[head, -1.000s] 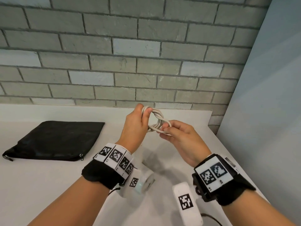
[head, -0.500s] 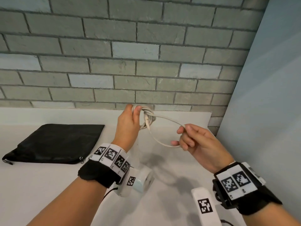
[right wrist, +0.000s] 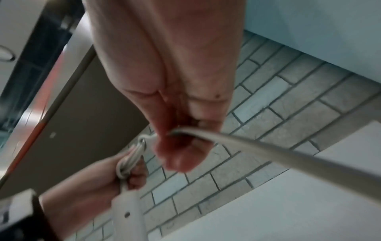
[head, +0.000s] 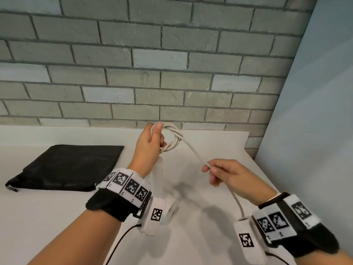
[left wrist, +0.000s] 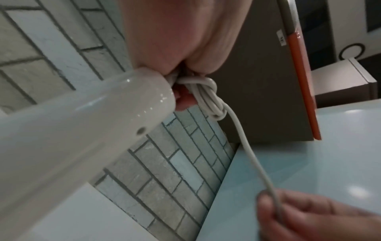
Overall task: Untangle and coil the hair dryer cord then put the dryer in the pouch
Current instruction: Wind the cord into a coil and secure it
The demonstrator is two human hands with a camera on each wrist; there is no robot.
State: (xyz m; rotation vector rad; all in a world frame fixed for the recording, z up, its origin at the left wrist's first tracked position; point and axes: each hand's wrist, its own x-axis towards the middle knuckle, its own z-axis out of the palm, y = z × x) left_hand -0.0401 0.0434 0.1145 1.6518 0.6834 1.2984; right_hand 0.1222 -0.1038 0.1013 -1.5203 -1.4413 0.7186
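My left hand (head: pixel 158 134) is raised over the white counter (head: pixel 47 217) and grips a small coil of the white cord (head: pixel 174 139). The white hair dryer (head: pixel 160 175) hangs handle-up under that hand, its head partly hidden behind my left wrist. In the left wrist view the glossy dryer handle (left wrist: pixel 82 130) ends at the fingers beside the wound cord (left wrist: pixel 208 96). One strand runs from the coil down to my right hand (head: pixel 208 168), which pinches it between thumb and forefinger. The black pouch (head: pixel 72 165) lies flat on the counter at the left.
A grey brick wall (head: pixel 172 73) stands close behind the counter. A pale blue wall (head: pixel 315 131) closes off the right side along the counter's right edge. Black cables trail from the wrist cameras near the bottom.
My right hand has drawn away from the left, to the right and toward me. The loop it held has pulled out into a single straight strand; the left hand keeps its coil.
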